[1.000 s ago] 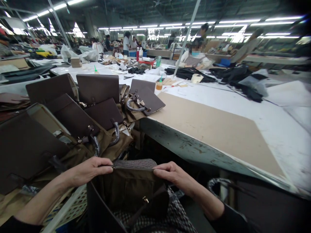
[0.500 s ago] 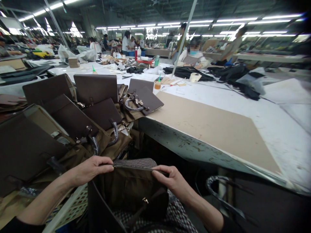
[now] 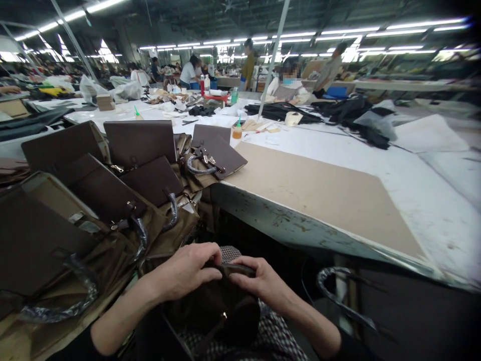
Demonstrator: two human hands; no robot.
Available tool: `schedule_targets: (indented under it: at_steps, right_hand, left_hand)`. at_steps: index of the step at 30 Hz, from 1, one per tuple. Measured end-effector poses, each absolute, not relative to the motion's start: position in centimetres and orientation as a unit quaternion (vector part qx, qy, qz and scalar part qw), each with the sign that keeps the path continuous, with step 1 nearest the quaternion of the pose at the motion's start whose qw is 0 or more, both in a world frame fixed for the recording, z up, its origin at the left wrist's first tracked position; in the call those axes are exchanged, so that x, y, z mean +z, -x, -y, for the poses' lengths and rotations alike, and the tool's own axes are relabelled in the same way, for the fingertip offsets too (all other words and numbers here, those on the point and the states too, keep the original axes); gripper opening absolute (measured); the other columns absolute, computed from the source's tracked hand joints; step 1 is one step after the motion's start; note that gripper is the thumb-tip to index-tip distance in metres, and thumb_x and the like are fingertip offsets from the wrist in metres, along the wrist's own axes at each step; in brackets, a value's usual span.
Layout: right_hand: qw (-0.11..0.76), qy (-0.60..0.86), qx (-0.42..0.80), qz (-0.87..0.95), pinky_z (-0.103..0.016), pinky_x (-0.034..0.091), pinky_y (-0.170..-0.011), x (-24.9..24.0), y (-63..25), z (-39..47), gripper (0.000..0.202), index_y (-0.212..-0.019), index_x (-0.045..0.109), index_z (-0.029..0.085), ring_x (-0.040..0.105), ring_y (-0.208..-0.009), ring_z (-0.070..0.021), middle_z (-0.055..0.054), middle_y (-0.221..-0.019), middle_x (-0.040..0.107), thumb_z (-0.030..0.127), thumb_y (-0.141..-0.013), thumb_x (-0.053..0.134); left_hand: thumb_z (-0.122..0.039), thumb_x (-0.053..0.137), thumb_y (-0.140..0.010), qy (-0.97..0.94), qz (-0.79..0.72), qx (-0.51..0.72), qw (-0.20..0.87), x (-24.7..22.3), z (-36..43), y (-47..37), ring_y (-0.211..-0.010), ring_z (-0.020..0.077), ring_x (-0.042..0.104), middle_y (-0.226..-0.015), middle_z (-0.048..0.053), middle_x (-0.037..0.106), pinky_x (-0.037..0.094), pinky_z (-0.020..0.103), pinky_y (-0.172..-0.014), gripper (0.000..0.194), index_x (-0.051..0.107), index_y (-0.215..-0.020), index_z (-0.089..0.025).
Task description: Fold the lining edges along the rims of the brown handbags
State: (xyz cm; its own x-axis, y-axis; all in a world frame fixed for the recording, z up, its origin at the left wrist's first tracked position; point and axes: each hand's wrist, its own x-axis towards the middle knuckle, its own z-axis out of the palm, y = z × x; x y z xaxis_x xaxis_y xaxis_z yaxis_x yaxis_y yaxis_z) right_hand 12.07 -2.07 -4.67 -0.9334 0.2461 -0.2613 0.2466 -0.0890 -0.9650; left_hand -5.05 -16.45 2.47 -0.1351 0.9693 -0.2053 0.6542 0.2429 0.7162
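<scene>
A dark brown handbag (image 3: 203,303) rests on my lap over houndstooth cloth, its mouth facing me and a small gold metal piece showing inside. My left hand (image 3: 188,271) is closed at the top edge of the mouth, thumb and fingers around the rim. Close beside it, my right hand (image 3: 263,278) pinches the same edge between thumb and fingers. The bag's lower part is dark and partly hidden by my forearms. To the left stand several more brown bags (image 3: 139,140) with plastic-wrapped handles (image 3: 173,213).
A white worktable (image 3: 338,135) with a tan board (image 3: 319,185) lies ahead, its edge running to the right. A glue bottle (image 3: 237,132) and black material (image 3: 281,111) lie on it. Another bag with a wrapped handle (image 3: 326,273) is at my right. Co-workers are beyond the table.
My left hand has moved right along the bag's edge, close to my right hand. The edge stretched between them has shortened. The view has shifted slightly.
</scene>
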Motion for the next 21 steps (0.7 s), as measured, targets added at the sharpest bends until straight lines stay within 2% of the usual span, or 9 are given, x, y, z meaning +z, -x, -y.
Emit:
schedule_targets:
  at_steps: [5,9,17,21]
  right_hand:
    - [-0.026,-0.176,-0.712,-0.68,-0.025,0.048,-0.067,-5.2,-11.9,2.3,0.022,-0.098,0.072,0.018,0.062,-0.076,-0.0167,-0.002,-0.085,0.07,0.031,-0.08,0.07]
    - [-0.014,-0.168,-0.716,-0.677,-0.027,0.047,-0.068,-4.6,-12.1,2.1,0.023,-0.098,0.071,0.017,0.061,-0.077,-0.0177,-0.003,-0.085,0.069,0.03,-0.08,0.07]
    - [0.046,-0.151,-0.658,-0.737,-0.025,0.04,-0.062,-3.2,-13.9,0.6,0.016,-0.097,0.068,0.018,0.052,-0.073,-0.0145,0.0,-0.081,0.063,0.028,-0.084,0.063]
    - [0.048,-0.157,-0.693,-0.702,-0.023,0.036,-0.059,-3.4,-14.0,0.9,0.019,-0.098,0.069,0.016,0.048,-0.067,-0.0118,0.001,-0.077,0.061,0.029,-0.085,0.063]
  left_hand:
    - [-0.027,0.067,-0.083,-0.577,-0.725,0.225,0.301,1.3,15.8,4.1,-0.083,0.0162,0.058,-0.089,-0.005,0.065,0.038,0.028,-0.072,0.011,0.058,-0.088,-0.025]
    - [-0.028,0.067,-0.085,-0.582,-0.729,0.227,0.279,0.8,15.7,3.5,-0.082,0.0158,0.058,-0.087,-0.004,0.064,0.038,0.027,-0.072,0.01,0.058,-0.084,-0.023]
    - [-0.028,0.063,-0.089,-0.587,-0.689,0.3,0.302,0.3,15.8,3.5,-0.091,0.0155,0.061,-0.098,0.0,0.068,0.043,0.026,-0.083,0.009,0.068,-0.084,-0.022]
    - [-0.023,0.066,-0.086,-0.593,-0.658,0.321,0.336,0.4,15.7,3.7,-0.098,0.0154,0.062,-0.106,0.0,0.068,0.043,0.026,-0.089,0.01,0.068,-0.077,-0.02]
